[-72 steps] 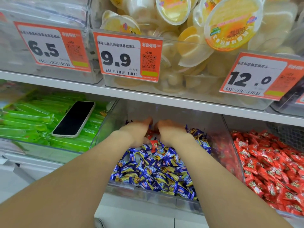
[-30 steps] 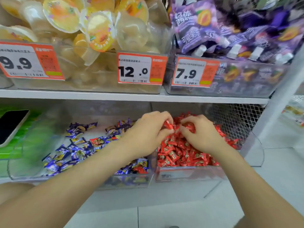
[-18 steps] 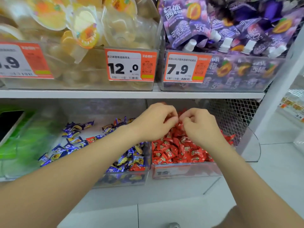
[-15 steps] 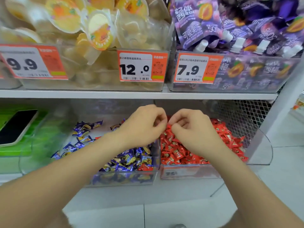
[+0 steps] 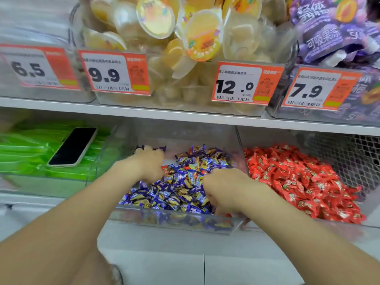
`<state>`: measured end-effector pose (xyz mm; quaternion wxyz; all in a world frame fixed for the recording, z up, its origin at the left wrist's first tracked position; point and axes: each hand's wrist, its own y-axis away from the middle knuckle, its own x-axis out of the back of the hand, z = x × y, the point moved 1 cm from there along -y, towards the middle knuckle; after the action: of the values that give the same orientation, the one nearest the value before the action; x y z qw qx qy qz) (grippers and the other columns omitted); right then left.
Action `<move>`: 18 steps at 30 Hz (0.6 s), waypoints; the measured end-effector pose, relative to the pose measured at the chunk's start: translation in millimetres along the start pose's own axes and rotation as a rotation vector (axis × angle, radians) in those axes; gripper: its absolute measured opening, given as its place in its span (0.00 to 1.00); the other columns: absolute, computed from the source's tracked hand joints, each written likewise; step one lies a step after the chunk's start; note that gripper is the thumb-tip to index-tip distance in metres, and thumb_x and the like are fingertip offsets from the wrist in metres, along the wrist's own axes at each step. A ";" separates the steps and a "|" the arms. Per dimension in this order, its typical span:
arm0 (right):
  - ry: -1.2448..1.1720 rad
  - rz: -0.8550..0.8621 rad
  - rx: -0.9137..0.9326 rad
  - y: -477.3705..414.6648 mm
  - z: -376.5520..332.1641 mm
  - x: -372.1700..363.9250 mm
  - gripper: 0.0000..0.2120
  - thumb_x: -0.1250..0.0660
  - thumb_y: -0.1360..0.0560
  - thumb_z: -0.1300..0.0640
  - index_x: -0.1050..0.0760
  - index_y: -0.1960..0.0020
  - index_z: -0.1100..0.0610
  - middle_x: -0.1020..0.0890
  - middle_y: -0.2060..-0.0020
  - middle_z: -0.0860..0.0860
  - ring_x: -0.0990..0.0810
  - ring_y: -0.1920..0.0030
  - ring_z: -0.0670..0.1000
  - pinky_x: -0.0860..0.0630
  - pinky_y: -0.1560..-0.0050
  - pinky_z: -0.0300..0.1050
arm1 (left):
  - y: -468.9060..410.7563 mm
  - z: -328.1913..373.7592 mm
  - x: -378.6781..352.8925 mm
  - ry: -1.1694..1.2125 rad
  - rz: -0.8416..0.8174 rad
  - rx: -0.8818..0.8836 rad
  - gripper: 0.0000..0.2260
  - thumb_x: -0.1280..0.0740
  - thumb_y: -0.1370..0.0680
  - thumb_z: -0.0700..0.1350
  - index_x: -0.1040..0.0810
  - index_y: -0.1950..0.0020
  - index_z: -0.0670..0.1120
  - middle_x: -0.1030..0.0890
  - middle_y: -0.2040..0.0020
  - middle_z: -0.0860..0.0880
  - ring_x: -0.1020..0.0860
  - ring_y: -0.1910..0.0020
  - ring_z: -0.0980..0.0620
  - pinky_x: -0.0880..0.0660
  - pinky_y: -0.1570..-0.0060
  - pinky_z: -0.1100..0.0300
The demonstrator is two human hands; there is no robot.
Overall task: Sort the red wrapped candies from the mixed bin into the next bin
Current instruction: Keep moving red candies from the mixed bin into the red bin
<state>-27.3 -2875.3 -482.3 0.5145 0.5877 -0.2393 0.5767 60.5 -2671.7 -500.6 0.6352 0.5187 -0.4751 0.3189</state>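
Mixed bin (image 5: 185, 221), lower shelf: blue wrapped candies (image 5: 185, 182); stray red wrapped candies (image 5: 165, 167) just beside the left hand (image 5: 148, 166), axes lying every way. Right hand (image 5: 224, 191) at the front corner. The hands are apart, fingers buried, so their grip cannot be told. Next bin (image 5: 308, 227): red pile (image 5: 298, 182).

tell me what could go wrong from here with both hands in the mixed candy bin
1. The right grip sits at the low front wall of the mixed bin, where blue candies are heaped; some may spill over it.
2. Few red candies show among the blue, so a hurried handful could carry blue ones into the red bin.
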 end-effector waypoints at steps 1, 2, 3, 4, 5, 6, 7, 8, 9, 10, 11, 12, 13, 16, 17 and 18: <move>-0.003 -0.022 0.000 -2.5 -3.6 -0.6 0.15 0.31 0.26 0.67 0.35 0.59 0.53 0.30 0.61 0.51 0.24 0.55 0.60 0.29 0.60 0.50 | -5.9 -5.3 0.4 0.000 0.021 0.000 0.14 0.36 0.17 0.47 0.29 0.35 0.41 0.27 0.33 0.36 0.26 0.35 0.35 0.27 0.37 0.47; -0.015 -0.037 0.001 -3.5 -6.1 -0.4 0.15 0.30 0.27 0.67 0.35 0.59 0.53 0.31 0.61 0.51 0.25 0.54 0.59 0.29 0.59 0.50 | -11.9 -11.1 -0.2 0.021 0.045 0.000 0.10 0.36 0.17 0.44 0.27 0.39 0.40 0.23 0.36 0.37 0.22 0.39 0.37 0.23 0.41 0.47; -0.037 -0.039 0.010 -3.6 -7.0 1.4 0.15 0.30 0.28 0.67 0.34 0.59 0.53 0.28 0.60 0.51 0.23 0.53 0.59 0.27 0.58 0.51 | -17.1 -15.0 -0.7 0.057 0.060 -0.007 0.10 0.37 0.18 0.42 0.25 0.39 0.39 0.21 0.37 0.38 0.20 0.43 0.38 0.20 0.43 0.45; -0.073 -0.029 0.018 -3.1 -6.3 4.0 0.14 0.28 0.29 0.66 0.31 0.59 0.52 0.25 0.58 0.50 0.21 0.51 0.58 0.24 0.57 0.50 | -22.8 -18.2 -2.5 0.106 0.069 -0.023 0.13 0.37 0.18 0.41 0.24 0.34 0.40 0.20 0.36 0.40 0.18 0.43 0.40 0.19 0.43 0.44; -0.122 -0.005 0.023 -3.0 -3.3 5.8 0.11 0.26 0.30 0.64 0.27 0.58 0.53 0.21 0.58 0.49 0.19 0.51 0.55 0.21 0.55 0.50 | -26.2 -18.3 -3.6 0.152 0.072 -0.048 0.17 0.37 0.18 0.41 0.25 0.29 0.42 0.20 0.33 0.41 0.18 0.41 0.41 0.19 0.42 0.43; -0.192 0.024 0.023 -3.0 1.0 6.6 0.08 0.25 0.31 0.62 0.22 0.56 0.53 0.19 0.59 0.46 0.19 0.53 0.50 0.18 0.53 0.50 | -28.6 -16.7 -5.1 0.180 0.068 -0.077 0.19 0.37 0.17 0.41 0.26 0.26 0.44 0.21 0.31 0.43 0.19 0.38 0.41 0.20 0.38 0.44; -0.278 0.056 0.023 -3.0 5.1 7.1 0.07 0.24 0.31 0.59 0.19 0.54 0.52 0.18 0.62 0.44 0.20 0.55 0.44 0.18 0.50 0.50 | -30.0 -14.0 -6.2 0.200 0.057 -0.103 0.20 0.36 0.17 0.42 0.27 0.24 0.45 0.21 0.30 0.43 0.20 0.35 0.42 0.22 0.36 0.44; -0.357 0.090 0.023 -3.0 8.6 7.7 0.06 0.25 0.29 0.58 0.17 0.53 0.51 0.17 0.64 0.44 0.23 0.58 0.39 0.18 0.48 0.49 | -31.7 -11.3 -8.0 0.205 0.042 -0.122 0.20 0.35 0.16 0.42 0.27 0.23 0.46 0.22 0.29 0.44 0.21 0.34 0.42 0.23 0.34 0.45; -0.424 0.117 0.015 -2.9 11.5 8.2 0.07 0.26 0.28 0.57 0.16 0.51 0.50 0.17 0.63 0.44 0.25 0.58 0.37 0.20 0.47 0.48 | -32.5 -8.0 -10.0 0.206 0.027 -0.135 0.21 0.33 0.17 0.43 0.27 0.23 0.46 0.22 0.29 0.44 0.22 0.33 0.42 0.24 0.34 0.47; -0.474 0.137 0.002 -2.4 12.7 9.4 0.08 0.27 0.27 0.57 0.17 0.49 0.48 0.17 0.62 0.44 0.27 0.57 0.36 0.21 0.47 0.47 | -33.6 -5.8 -11.9 0.203 0.016 -0.141 0.21 0.31 0.17 0.43 0.27 0.24 0.47 0.22 0.30 0.44 0.23 0.33 0.42 0.25 0.34 0.49; -0.518 0.151 -0.009 -2.4 13.0 11.1 0.10 0.28 0.26 0.58 0.18 0.46 0.48 0.19 0.61 0.44 0.29 0.56 0.36 0.23 0.50 0.47 | -34.4 -4.3 -13.1 0.193 0.018 -0.147 0.21 0.29 0.19 0.43 0.26 0.25 0.47 0.22 0.31 0.43 0.23 0.34 0.41 0.24 0.37 0.50; -0.554 0.165 -0.012 -3.2 11.6 13.0 0.12 0.29 0.26 0.60 0.19 0.45 0.47 0.21 0.60 0.43 0.30 0.56 0.37 0.26 0.52 0.46 | -35.5 -4.1 -14.5 0.175 0.025 -0.153 0.21 0.27 0.20 0.43 0.24 0.28 0.47 0.21 0.33 0.44 0.22 0.36 0.42 0.24 0.40 0.51; -0.584 0.183 -0.020 -5.7 9.8 14.9 0.14 0.32 0.26 0.62 0.19 0.44 0.48 0.25 0.59 0.42 0.30 0.56 0.39 0.28 0.54 0.45 | -36.2 -4.1 -15.0 0.153 0.034 -0.163 0.20 0.26 0.21 0.43 0.23 0.30 0.47 0.20 0.37 0.45 0.22 0.39 0.42 0.24 0.44 0.52; -0.590 0.244 -0.130 -21.9 3.6 15.0 0.17 0.37 0.23 0.64 0.20 0.39 0.50 0.28 0.47 0.48 0.26 0.48 0.51 0.25 0.47 0.49 | -35.4 -4.2 -14.0 0.128 0.022 -0.176 0.20 0.25 0.22 0.42 0.24 0.32 0.47 0.24 0.47 0.50 0.24 0.45 0.46 0.28 0.50 0.56; -0.553 0.239 -0.184 -28.0 1.4 12.4 0.16 0.38 0.22 0.64 0.21 0.37 0.53 0.28 0.41 0.53 0.23 0.47 0.57 0.23 0.43 0.53 | -35.4 -4.6 -13.5 0.132 0.029 -0.184 0.20 0.25 0.23 0.41 0.24 0.32 0.48 0.25 0.48 0.50 0.24 0.44 0.46 0.28 0.50 0.56; -0.503 0.200 -0.222 -32.8 -1.3 9.0 0.15 0.38 0.22 0.65 0.23 0.37 0.56 0.30 0.38 0.57 0.22 0.48 0.61 0.23 0.44 0.56 | -35.8 -5.3 -13.2 0.137 0.044 -0.191 0.20 0.26 0.23 0.40 0.24 0.32 0.48 0.26 0.47 0.50 0.24 0.44 0.46 0.28 0.52 0.57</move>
<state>2.9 -2859.7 -485.1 0.4406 0.6260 -0.4777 0.4310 89.5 -2674.7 -525.8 0.7058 0.4220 -0.4700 0.3208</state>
